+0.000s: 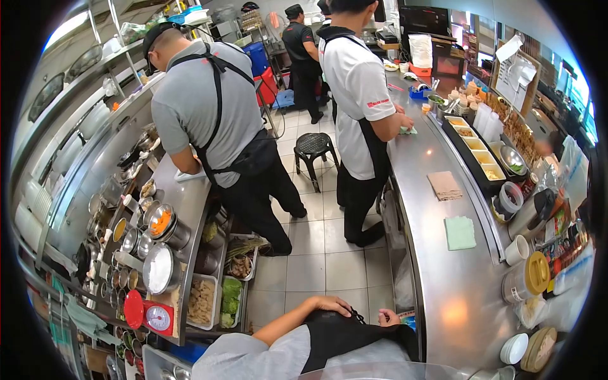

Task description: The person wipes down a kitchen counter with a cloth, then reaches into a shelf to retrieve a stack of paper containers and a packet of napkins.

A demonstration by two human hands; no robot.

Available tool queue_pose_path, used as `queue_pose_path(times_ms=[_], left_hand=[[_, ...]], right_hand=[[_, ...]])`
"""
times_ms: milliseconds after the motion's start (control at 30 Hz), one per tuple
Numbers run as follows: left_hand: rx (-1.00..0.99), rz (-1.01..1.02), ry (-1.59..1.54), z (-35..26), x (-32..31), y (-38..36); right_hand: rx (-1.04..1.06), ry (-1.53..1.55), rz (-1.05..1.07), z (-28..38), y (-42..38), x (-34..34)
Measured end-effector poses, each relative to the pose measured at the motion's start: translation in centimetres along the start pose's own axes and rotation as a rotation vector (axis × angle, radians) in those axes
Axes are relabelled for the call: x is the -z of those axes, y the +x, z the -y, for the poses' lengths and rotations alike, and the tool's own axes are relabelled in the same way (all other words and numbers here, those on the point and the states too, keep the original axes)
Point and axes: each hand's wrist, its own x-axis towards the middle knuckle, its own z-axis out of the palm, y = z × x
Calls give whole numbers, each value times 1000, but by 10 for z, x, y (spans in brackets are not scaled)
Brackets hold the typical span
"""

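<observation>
My left hand (334,305) lies over the front of my black apron (342,339) at the waist. Its fingers are stretched out, and a black apron string (358,315) hangs by the fingertips. On the other side of the apron is my right hand (387,317), its fingers loosely curled and apart, with nothing visible in them. The apron hides part of this hand. A steel counter (437,272) runs along my right, bearing a folded green cloth (460,233) and a folded brown cloth (444,185).
Two co-workers, one in grey (209,107) and one in white (354,101), stand ahead on either side of the tiled aisle (310,266). A black stool (315,147) stands between them. A red scale (157,318) and several pots line the left counter.
</observation>
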Motion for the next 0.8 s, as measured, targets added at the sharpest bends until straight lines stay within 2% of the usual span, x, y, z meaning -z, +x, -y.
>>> queue_pose_path(times_ms=[100,200,267,300,333,400,467,633,667,700,767,800], left_hand=[[-24,55,-61,21,9,14],[-2,104,-166,43,13,33],[33,119,-217,43,11,34],[88,116,-242,36,12,33],[143,123,-259,30,11,36],[103,162,-172,36,14,48],[149,176,-280,50,13,58],[235,190,-375,60,13,63],[222,183,-377,65,13,66],[211,178,-380,69,13,68],[215,203,-390,69,13,69],[217,220,-401,67,13,69]], right_hand=[[-11,-25,31,-15,6,5],[103,-158,115,-36,15,12],[-345,117,143,-48,17,18],[-368,40,87,-57,11,17],[-294,-171,82,-106,10,17],[-168,-617,33,-187,5,17],[-334,-674,27,-233,-19,27],[-580,-529,73,-263,-78,52],[-587,-528,70,-285,-93,52],[-754,-281,-27,-315,-107,50],[-919,-21,-135,-329,-120,49],[-919,-61,-92,-333,-125,50]])
